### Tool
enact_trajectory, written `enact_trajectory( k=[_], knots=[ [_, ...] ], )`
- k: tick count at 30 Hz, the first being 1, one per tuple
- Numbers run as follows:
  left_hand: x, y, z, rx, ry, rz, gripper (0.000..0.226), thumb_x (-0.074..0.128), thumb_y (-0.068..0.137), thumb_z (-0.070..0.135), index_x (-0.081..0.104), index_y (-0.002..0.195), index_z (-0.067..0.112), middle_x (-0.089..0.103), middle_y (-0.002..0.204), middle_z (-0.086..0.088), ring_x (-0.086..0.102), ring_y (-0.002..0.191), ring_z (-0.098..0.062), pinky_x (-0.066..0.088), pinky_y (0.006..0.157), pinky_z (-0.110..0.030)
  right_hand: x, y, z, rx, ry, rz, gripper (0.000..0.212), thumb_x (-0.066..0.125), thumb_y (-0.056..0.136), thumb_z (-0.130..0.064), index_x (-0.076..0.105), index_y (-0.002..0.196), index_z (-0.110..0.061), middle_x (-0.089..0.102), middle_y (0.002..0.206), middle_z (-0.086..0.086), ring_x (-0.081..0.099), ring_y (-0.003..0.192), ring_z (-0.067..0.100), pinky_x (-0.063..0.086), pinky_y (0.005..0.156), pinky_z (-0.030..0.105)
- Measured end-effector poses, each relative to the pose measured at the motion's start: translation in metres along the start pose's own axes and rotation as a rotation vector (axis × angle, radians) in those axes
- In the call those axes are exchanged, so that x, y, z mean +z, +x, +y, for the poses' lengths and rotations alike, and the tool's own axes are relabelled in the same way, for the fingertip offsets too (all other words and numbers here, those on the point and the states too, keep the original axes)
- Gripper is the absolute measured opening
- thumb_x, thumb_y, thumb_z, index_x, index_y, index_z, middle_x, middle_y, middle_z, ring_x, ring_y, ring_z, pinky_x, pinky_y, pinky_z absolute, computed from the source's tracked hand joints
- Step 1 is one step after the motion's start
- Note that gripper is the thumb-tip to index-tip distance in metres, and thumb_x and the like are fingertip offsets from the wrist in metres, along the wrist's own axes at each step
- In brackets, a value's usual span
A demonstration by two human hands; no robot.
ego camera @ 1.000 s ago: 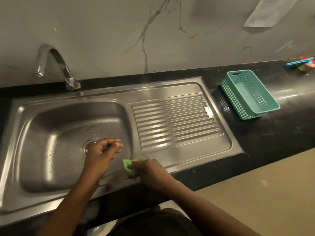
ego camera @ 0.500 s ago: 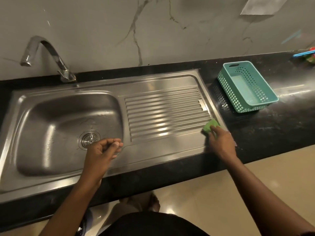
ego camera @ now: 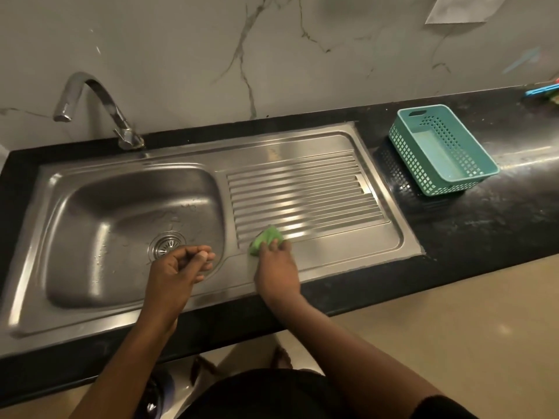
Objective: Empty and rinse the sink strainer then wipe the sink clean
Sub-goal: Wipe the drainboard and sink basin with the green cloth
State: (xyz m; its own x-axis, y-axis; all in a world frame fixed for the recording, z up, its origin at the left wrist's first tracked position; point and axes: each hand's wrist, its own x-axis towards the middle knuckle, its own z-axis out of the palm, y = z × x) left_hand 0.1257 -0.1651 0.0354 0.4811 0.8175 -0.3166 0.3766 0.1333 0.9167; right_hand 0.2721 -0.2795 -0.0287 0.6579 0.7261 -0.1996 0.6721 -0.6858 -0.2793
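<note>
A stainless steel sink [ego camera: 90,243] with a ribbed drainboard [ego camera: 302,195] is set in a black counter. The round metal strainer [ego camera: 165,244] sits in the drain at the bowl's bottom. My right hand [ego camera: 276,267] presses a green cloth [ego camera: 266,238] onto the drainboard's near left corner, beside the bowl. My left hand [ego camera: 181,270] hovers over the bowl's near right edge, just in front of the strainer, with fingers curled and nothing visible in them. Water drops speckle the bowl.
A chrome tap [ego camera: 96,107] stands behind the bowl at the back left. A teal perforated basket [ego camera: 441,149] rests on the black counter [ego camera: 484,225] to the right of the drainboard. Colourful items [ego camera: 544,90] lie at the far right by the wall.
My right hand swept the green cloth from the drainboard's near right corner back left to its near left corner. My left hand stayed curled over the bowl's edge.
</note>
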Motion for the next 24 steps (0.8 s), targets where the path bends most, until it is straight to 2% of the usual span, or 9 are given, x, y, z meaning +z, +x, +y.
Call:
enact_trajectory(
  k=[5,7,9,11,14,17,19,21,24],
  knots=[
    [-0.015,0.000,0.003,0.023,0.013,0.013,0.014,0.064,0.101,0.012,0.077,0.108,0.012,0.083,0.097,-0.001,0.078,0.095,-0.020,0.061,0.083,-0.036,0.012,-0.006,-0.046,-0.146,0.041,-0.033,0.036,0.057,0.098,-0.014,0.059,0.133,-0.007,0.059,0.130,0.018,0.046,0.128,0.033,0.052,0.100,0.044],
    [-0.020,0.000,0.004,0.030,0.018,0.011,0.014,0.064,0.101,0.012,0.077,0.107,0.014,0.083,0.097,-0.001,0.078,0.095,-0.020,0.061,0.083,-0.037,0.008,-0.004,-0.046,-0.171,0.218,-0.058,0.031,0.059,0.096,-0.012,0.066,0.127,-0.011,0.065,0.120,0.015,0.055,0.120,0.029,0.053,0.097,0.040],
    [-0.025,0.000,0.005,0.032,0.013,0.014,0.014,0.064,0.101,0.012,0.077,0.105,0.016,0.083,0.097,-0.001,0.078,0.095,-0.020,0.061,0.084,-0.039,0.002,0.000,-0.045,-0.183,0.484,-0.153,0.028,0.058,0.098,-0.012,0.072,0.122,-0.011,0.071,0.103,0.008,0.066,0.099,0.023,0.052,0.086,0.033],
    [-0.030,0.001,0.004,0.031,0.006,0.022,0.014,0.065,0.100,0.012,0.077,0.105,0.016,0.083,0.096,-0.001,0.078,0.095,-0.019,0.061,0.085,-0.040,-0.006,0.004,-0.041,-0.151,0.727,-0.208,0.027,0.057,0.100,-0.012,0.076,0.119,-0.012,0.070,0.088,0.000,0.065,0.082,0.014,0.050,0.076,0.030],
    [-0.039,0.002,0.001,0.024,-0.012,0.034,0.015,0.064,0.100,0.012,0.077,0.106,0.014,0.083,0.095,0.001,0.078,0.095,-0.019,0.061,0.084,-0.038,-0.021,0.010,-0.017,-0.048,0.869,-0.010,0.027,0.059,0.099,-0.013,0.077,0.118,-0.018,0.076,0.095,-0.002,0.069,0.087,0.012,0.055,0.080,0.033],
    [-0.049,0.001,-0.003,0.010,-0.030,0.037,0.015,0.064,0.100,0.010,0.077,0.107,0.012,0.082,0.098,-0.004,0.077,0.098,-0.024,0.060,0.088,-0.042,-0.041,0.022,0.029,0.070,0.684,0.240,0.031,0.057,0.099,-0.018,0.073,0.124,-0.027,0.078,0.107,0.000,0.072,0.095,0.017,0.058,0.082,0.039],
    [-0.054,-0.001,-0.006,0.005,-0.037,0.033,0.015,0.064,0.100,0.009,0.077,0.108,0.011,0.082,0.101,-0.007,0.077,0.099,-0.026,0.060,0.087,-0.042,-0.052,0.033,0.067,0.130,0.508,0.360,0.029,0.052,0.099,-0.020,0.072,0.117,-0.029,0.076,0.096,-0.002,0.069,0.084,0.017,0.055,0.071,0.035],
    [-0.062,-0.002,-0.008,0.004,-0.046,0.040,0.015,0.064,0.100,0.008,0.077,0.108,0.010,0.082,0.100,-0.006,0.077,0.098,-0.026,0.060,0.087,-0.041,-0.059,0.045,0.099,0.227,0.325,0.406,0.025,0.049,0.098,-0.018,0.071,0.108,-0.024,0.072,0.091,0.000,0.068,0.081,0.021,0.054,0.067,0.035],
    [-0.071,-0.004,-0.012,-0.009,-0.048,0.040,0.015,0.064,0.100,0.007,0.076,0.107,0.012,0.082,0.099,-0.006,0.077,0.098,-0.027,0.059,0.091,-0.045,-0.055,0.058,0.125,0.336,0.113,0.340,0.014,0.055,0.096,-0.012,0.068,0.101,-0.016,0.071,0.093,0.008,0.067,0.083,0.028,0.059,0.073,0.042]
  ],
)
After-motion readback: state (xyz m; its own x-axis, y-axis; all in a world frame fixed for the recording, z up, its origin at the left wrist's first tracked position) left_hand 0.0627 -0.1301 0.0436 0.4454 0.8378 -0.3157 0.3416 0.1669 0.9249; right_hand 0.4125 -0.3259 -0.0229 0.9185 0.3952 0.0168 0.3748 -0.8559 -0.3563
